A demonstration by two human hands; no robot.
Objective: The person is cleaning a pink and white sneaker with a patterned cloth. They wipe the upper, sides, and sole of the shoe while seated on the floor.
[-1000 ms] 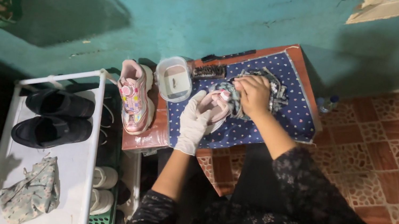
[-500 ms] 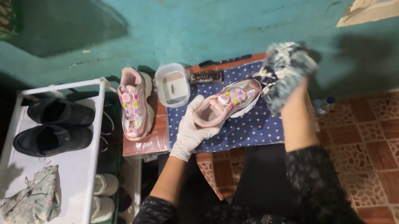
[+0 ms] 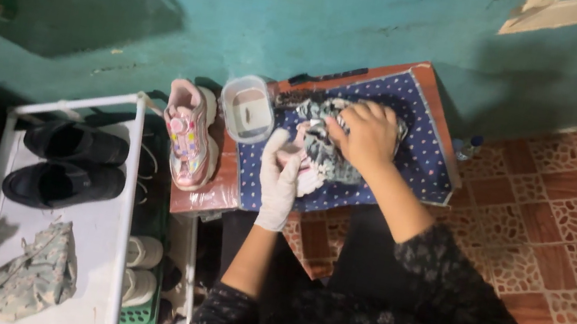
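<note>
On the low wooden table (image 3: 221, 194) against the teal painted wall (image 3: 314, 10), under a navy blue cloth with white dots (image 3: 426, 158): a small pink child's sneaker (image 3: 305, 177), mostly hidden, gripped from the near left by the left hand (image 3: 278, 176) in a white disposable glove, fingers wrapped around the shoe's near end. Pressed down over the same sneaker from above, the bare right hand (image 3: 367, 132), fingers curled and closed on a crumpled grey-and-white patterned rag (image 3: 322, 148) bunched against the shoe's upper. Just left of the hands, touching the edge of the dotted cloth, a clear plastic rectangular container (image 3: 249, 108) with rounded corners, open side up. Further left, at the table's left end, a second pink sneaker with colourful side patches (image 3: 188, 133), sole down, toe pointing near, well apart from both hands. Left again, a white metal shoe rack (image 3: 91, 293) with a pair of black slip-on shoes (image 3: 69, 164) on its top shelf and a crumpled pale patterned cloth (image 3: 35, 276) nearer. On a lower shelf, white shoes (image 3: 141, 270), partly hidden. To the right, reddish patterned floor tiles (image 3: 571, 248). Dark patterned sleeves on both arms.
</note>
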